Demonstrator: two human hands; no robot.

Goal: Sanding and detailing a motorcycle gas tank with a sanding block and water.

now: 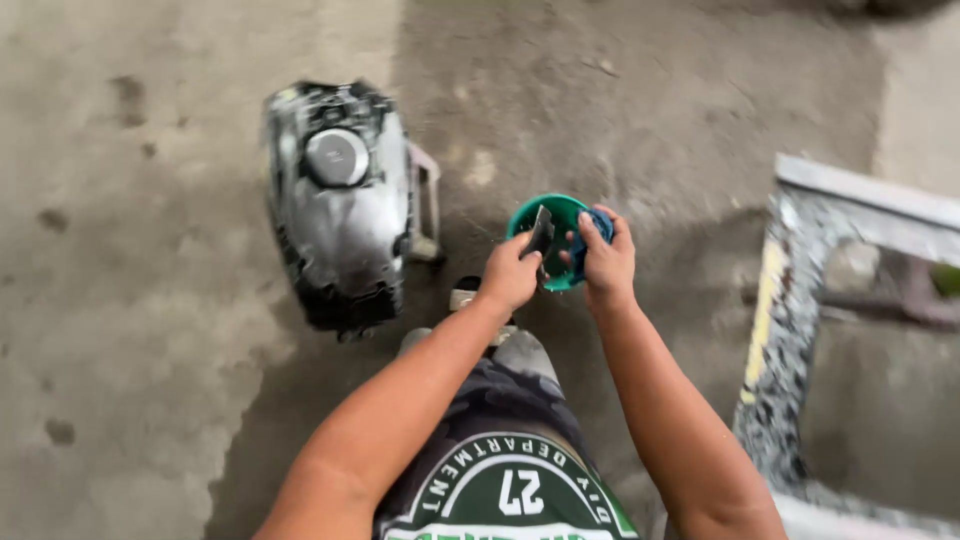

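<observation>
1. While standing on bare concrete floor (150,330), left hand (510,275) closed around a flat dark blade (541,233), apparently a scraper; blade tip dipped inside a green tub (552,215).
2. Right hand (606,262) closed on the tub's far rim, pressing a blue pad (596,226) or cloth against it; tub held at waist height, in front of the body, above the floor.
3. Tub contents not discernible; blade hides the interior, so amount of material picked up cannot be judged.
4. Motorcycle tank (345,205) resting on the floor, to the left and ahead, well apart from both hands; surface grey, patchy and dull, with dark edges and a round cap on top.
5. Progress, as a judgement: tank surface appears stripped or rubbed down, no fresh coat visible; loading of the blade from the tub under way, spreading on the tank apparently not begun.
6. Paint-spattered frame (790,330) at right, untouched.
</observation>
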